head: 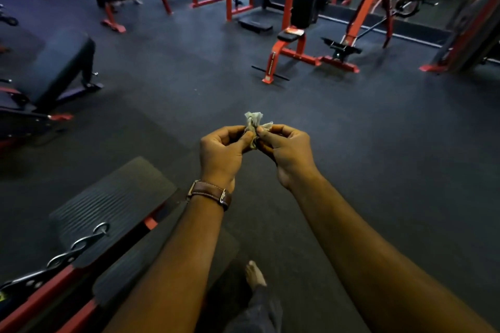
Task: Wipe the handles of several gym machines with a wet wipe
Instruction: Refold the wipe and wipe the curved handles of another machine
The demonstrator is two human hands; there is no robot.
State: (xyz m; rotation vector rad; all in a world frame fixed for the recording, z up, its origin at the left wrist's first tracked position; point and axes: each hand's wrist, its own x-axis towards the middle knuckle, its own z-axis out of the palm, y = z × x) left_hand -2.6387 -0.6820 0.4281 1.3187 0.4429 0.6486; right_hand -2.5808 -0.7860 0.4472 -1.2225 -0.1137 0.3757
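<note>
Both forearms extended forward, hands together; left hand [221,149] and right hand [288,150] pinch crumpled pale-green wet wipe [253,124] above dark rubber floor [378,157].

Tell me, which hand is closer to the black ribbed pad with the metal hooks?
Left. The left hand, with the watch, pinches the wipe just above and right of the ribbed pad. The right hand pinches it too, farther off beyond the left.

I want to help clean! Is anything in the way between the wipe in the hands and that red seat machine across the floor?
Nothing visible. The wipe is pinched by the left hand and right hand; only bare floor lies before the red seat machine.
</note>
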